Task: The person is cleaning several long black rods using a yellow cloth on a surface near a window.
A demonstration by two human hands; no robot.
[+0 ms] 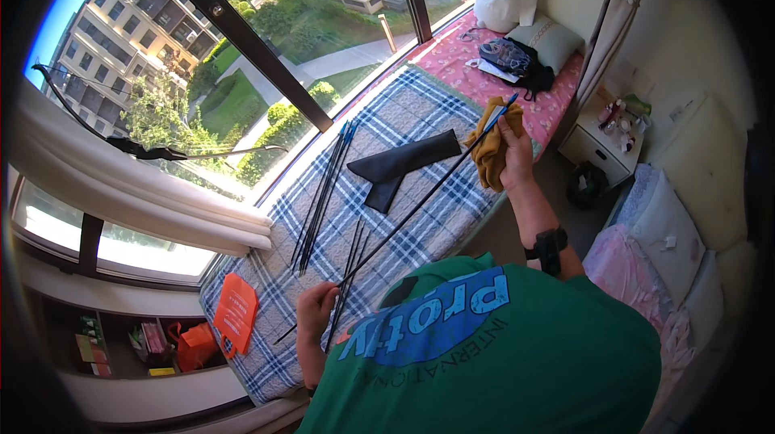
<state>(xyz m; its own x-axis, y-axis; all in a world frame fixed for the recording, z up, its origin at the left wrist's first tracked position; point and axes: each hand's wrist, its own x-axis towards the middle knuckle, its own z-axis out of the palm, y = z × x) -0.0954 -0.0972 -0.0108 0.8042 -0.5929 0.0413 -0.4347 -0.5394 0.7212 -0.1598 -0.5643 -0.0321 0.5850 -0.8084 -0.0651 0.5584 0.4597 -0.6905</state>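
My right hand [516, 154] grips a mustard-brown cloth [486, 158] together with the blue-and-white fletched end of a long black arrow [424, 199]. Lower down, my left hand [316, 308] has its fingers closed around the same shaft, whose tip sticks out past it to the left. The arrow runs slantwise above a blue-and-white plaid quilt [418, 258]. Beyond it lies a flat black quiver-like case [407, 163]. Several black arrows [321, 201] with blue fletching lie bunched to its left. A smaller group of black shafts [351, 258] lies near my left hand, partly hidden by it.
A bow [145, 149] is at the left by the window and pale curtain [139, 182]. An orange bag [236, 313] lies on the quilt's left end, beside open shelves [115, 319]. Black bags [514, 58] rest on pink bedding at the far right, near a white nightstand [590, 146].
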